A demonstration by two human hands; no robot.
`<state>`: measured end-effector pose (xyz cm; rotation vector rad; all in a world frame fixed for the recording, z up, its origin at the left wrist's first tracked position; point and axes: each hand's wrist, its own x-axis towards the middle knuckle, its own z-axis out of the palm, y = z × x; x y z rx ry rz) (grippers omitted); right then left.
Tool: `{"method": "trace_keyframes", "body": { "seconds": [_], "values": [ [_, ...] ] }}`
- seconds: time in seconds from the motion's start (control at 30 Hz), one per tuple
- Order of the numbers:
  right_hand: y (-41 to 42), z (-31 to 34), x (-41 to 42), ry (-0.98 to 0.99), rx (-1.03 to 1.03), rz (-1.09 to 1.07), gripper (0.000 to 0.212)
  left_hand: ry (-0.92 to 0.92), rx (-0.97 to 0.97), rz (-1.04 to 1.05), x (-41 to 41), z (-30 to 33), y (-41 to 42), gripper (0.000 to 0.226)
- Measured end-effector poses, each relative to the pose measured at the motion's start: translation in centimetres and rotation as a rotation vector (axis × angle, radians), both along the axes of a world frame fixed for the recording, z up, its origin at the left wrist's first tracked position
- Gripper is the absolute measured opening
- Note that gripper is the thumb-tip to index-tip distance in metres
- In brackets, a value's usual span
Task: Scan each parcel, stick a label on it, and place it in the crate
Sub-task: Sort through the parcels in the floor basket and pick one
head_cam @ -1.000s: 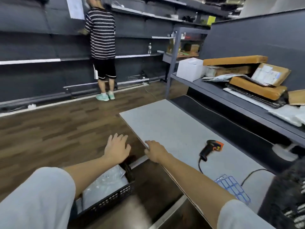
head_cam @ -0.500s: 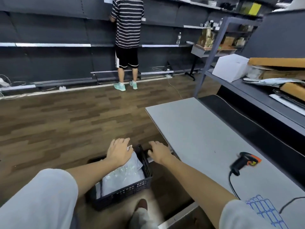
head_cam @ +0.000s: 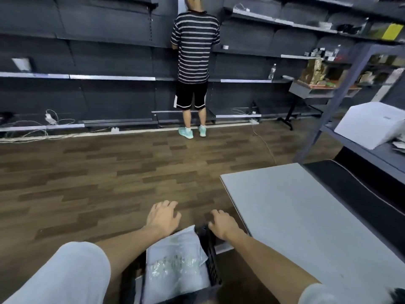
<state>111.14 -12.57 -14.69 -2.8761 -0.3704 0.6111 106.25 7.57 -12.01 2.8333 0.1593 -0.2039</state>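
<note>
The parcel (head_cam: pixel 175 260) now lies in the crate (head_cam: pixel 211 255), both hands, left (head_cam: pixel 163 218) and right (head_cam: pixel 223 223), lifted off it, loose and empty, so it is done.

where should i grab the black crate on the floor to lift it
Take the black crate by its top rim, one grip on each long side, coming from above. It is open-topped, with lattice walls and a white plastic parcel lying loose inside, so a two-sided lift should keep it level. The right hand is already at the right rim; the left hand hovers over the far end.
</note>
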Motion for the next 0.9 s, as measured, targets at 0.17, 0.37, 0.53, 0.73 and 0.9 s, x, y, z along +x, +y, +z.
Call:
{"method": "trace_keyframes", "body": {
  "seconds": [0.17,0.37,0.53,0.73,0.9],
  "values": [
    [0.5,-1.0,1.9,0.032,-0.002,-0.011,0.047,0.06,0.009,-0.033,1.9,-1.7,-0.1,0.046],
    [1.3,-1.8,3.2,0.092,0.006,-0.053,0.048,0.098,0.017,-0.088,4.7,-3.2,0.1,0.047],
    [2.0,-2.4,3.8,0.121,0.006,-0.101,0.047,0.109,0.003,-0.123,5.9,-4.6,1.1,0.046],
    [3.3,-5.7,3.8,0.202,-0.012,-0.143,0.05,0.122,0.015,-0.129,5.8,-7.9,3.5,0.039],
    [4.4,-10.7,3.6,0.273,-0.022,-0.165,0.05,0.135,0.037,-0.131,5.6,-12.5,5.5,0.039]
  ]
}}
